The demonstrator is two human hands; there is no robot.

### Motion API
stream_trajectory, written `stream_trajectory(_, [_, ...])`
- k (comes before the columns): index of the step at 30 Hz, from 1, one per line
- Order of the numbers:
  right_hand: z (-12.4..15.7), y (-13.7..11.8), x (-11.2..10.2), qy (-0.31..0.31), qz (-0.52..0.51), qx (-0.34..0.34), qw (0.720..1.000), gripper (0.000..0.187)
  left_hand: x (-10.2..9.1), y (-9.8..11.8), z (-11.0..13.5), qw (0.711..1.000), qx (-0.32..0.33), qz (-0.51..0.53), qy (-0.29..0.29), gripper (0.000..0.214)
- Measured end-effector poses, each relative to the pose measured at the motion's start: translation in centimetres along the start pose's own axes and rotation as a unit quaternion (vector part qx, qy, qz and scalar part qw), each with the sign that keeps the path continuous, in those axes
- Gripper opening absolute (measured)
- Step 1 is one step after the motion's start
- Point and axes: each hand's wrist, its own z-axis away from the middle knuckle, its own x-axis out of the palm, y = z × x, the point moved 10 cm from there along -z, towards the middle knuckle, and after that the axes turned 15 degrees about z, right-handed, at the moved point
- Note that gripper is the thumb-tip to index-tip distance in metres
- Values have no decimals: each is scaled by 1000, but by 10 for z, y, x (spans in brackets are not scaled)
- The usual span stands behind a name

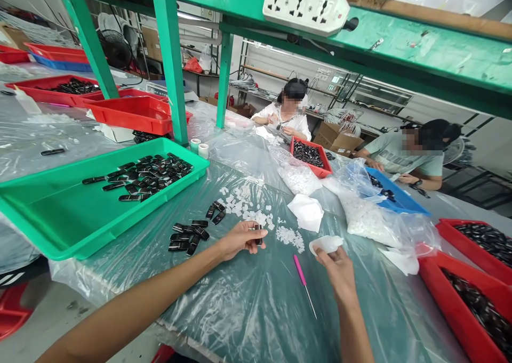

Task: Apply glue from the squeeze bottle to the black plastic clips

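My left hand pinches a small glossy black piece upright between thumb and fingers. In my right hand is a whitish, translucent rounded object; its exact kind is unclear. Between the hands, a thin metal tool with a pink handle lies on the plastic sheet. Small white bits are scattered just beyond the hands, beside a folded white cloth or paper. Left of my left hand lie several loose black pieces.
A green tray of black pieces stands at left. Red trays fill the right edge, near a bag of white bits and a blue tray. Two people work across the table. A green frame rises overhead.
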Motion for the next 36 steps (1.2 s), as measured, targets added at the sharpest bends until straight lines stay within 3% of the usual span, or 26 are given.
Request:
stream_trajectory(4, [9,-16,15,-15,-95,-17,995,50,-10,-5,-3,1000,-2,-13,20,43])
stream_trajectory(8, [21,-30,29,-39,-178,-32,983,44,-7,-4,0,1000,-8,-2,14,52])
stream_trajectory(12, [31,-41,48,-91,-319,-15,943,35,-1,-4,3,1000,-18,23,-3,58])
stream_trajectory(19, [49,-61,72,-179,-457,11,871,28,4,-2,5,1000,-22,11,-19,50])
stream_trajectory(23, [55,-60,81,-207,-524,44,825,27,10,6,8,993,47,-109,-25,45])
stream_trajectory(26, [56,-51,87,-198,-557,85,802,21,16,17,14,962,135,-236,-15,35])
stream_trajectory(29, [57,-39,93,-179,-561,124,799,17,24,21,19,940,170,-294,-22,30])
stream_trajectory(36, [58,-31,105,-170,-511,147,830,24,26,21,22,935,173,-308,-37,29])
